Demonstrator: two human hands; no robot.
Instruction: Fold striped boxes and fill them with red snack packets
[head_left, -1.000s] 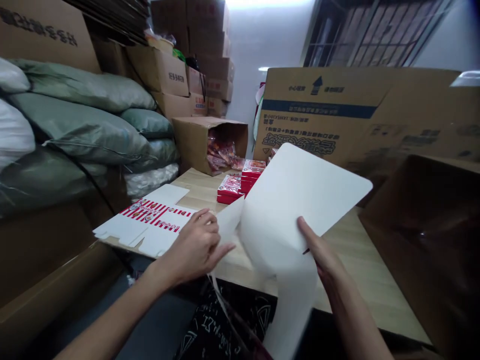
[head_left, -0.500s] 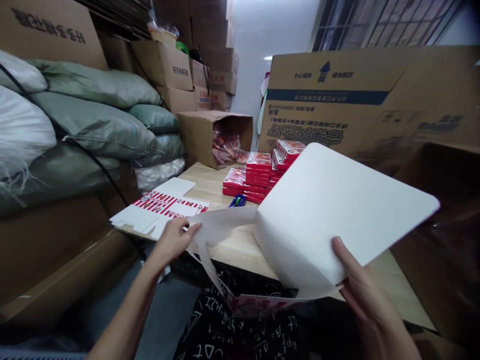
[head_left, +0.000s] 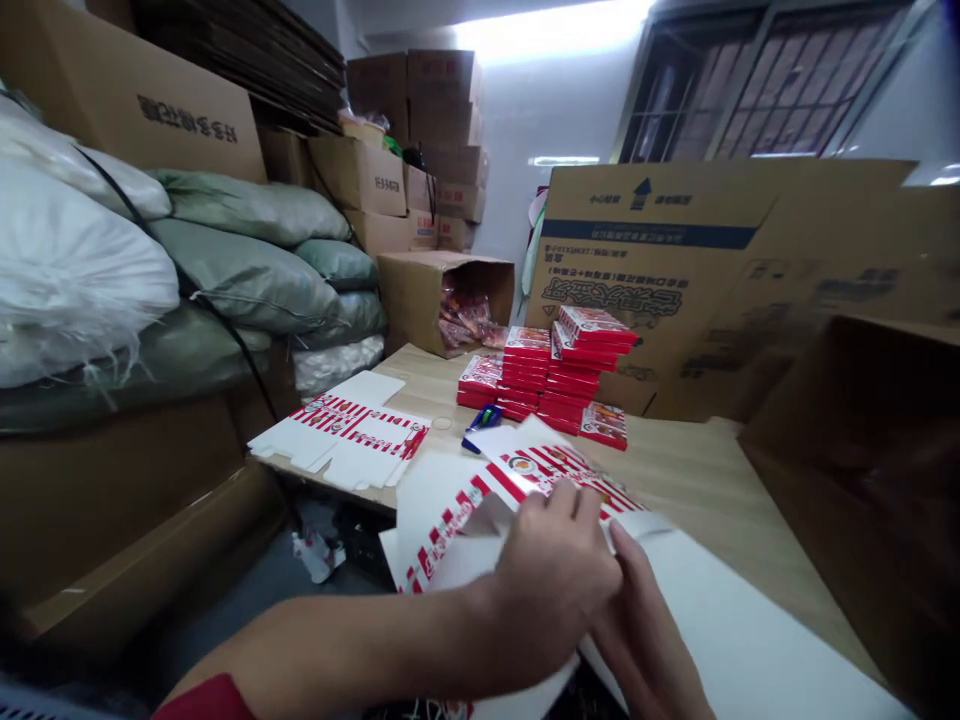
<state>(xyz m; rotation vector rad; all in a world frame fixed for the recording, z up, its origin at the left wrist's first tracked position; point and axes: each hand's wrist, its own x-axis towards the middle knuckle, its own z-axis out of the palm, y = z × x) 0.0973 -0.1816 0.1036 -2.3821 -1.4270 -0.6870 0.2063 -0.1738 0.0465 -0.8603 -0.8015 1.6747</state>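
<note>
In the head view, a red-and-white striped carton (head_left: pixel 540 468) is held, partly folded, at the near edge of the wooden table (head_left: pixel 705 480), its white flaps spread to both sides. It is grasped by the left hand (head_left: pixel 559 570), whose fingers are curled down over a striped panel. The right hand (head_left: pixel 637 600) is set just beside it, partly covered by it; the carton seems to be gripped there too, with the thumb raised along the panel, though the fingers' exact hold cannot be told. A red sleeve (head_left: pixel 206 700) is seen on the left arm.

Beyond the carton, a blue tool with a green part (head_left: pixel 480 425) is laid near stacked red boxes (head_left: pixel 544 370). Flat printed blanks (head_left: pixel 352 430) are placed at the table's left. Behind them, wrapped packets (head_left: pixel 461 318) are contained in an open cardboard box (head_left: pixel 409 305), tipped on its side. Green sacks (head_left: pixel 247 265) are piled farther left.
</note>
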